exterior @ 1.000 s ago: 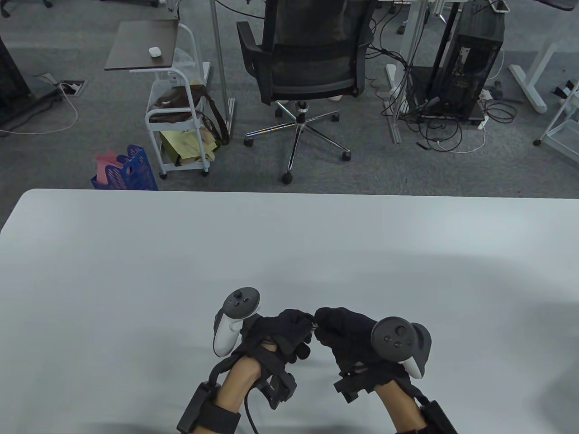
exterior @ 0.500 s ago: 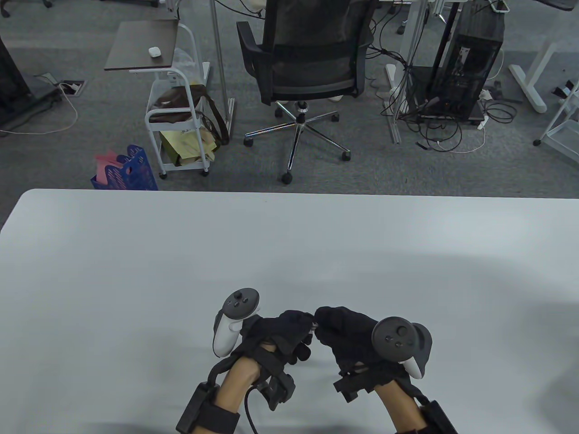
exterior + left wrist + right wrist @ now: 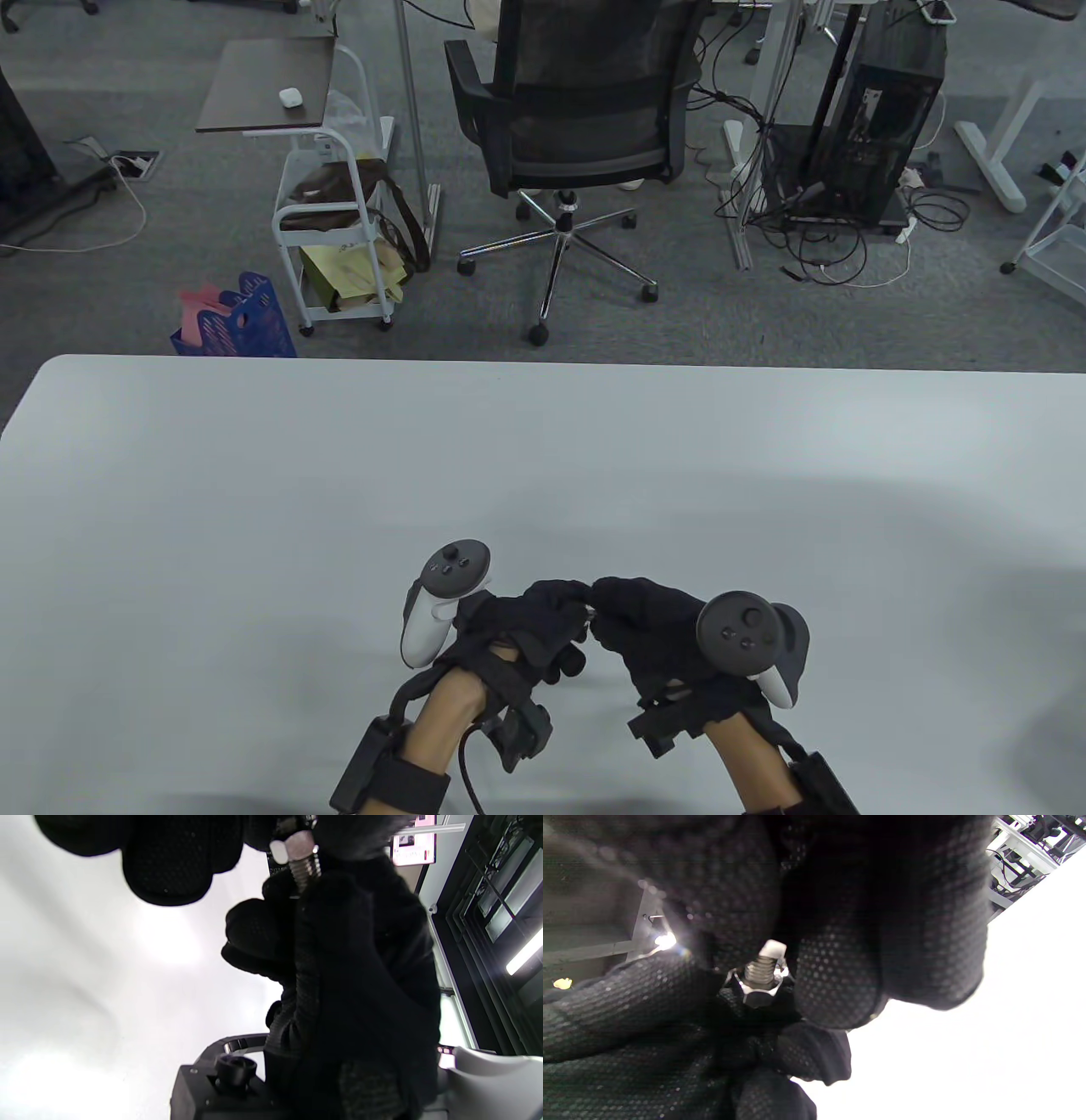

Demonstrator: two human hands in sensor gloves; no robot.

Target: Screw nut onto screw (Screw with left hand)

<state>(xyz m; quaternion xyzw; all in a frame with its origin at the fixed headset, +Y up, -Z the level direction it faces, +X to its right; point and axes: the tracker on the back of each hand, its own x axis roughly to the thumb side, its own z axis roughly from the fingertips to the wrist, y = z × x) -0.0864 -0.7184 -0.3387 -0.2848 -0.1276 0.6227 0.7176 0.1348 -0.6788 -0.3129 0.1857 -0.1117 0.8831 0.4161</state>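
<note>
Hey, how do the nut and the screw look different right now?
The nut is a short hexagonal ring; the screw is a longer threaded rod. The nut sits around the screw, with bare thread showing beside it. The nut lies at the left hand's fingertips, while the screw runs into the right hand's grip. Both are silvery metal, held between the hands.

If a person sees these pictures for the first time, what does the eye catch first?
Two black-gloved hands meet fingertip to fingertip at the near edge of the white table, the left hand against the right hand. Between them sits a hex nut threaded on a screw. Beyond the table stands a black office chair.
</note>
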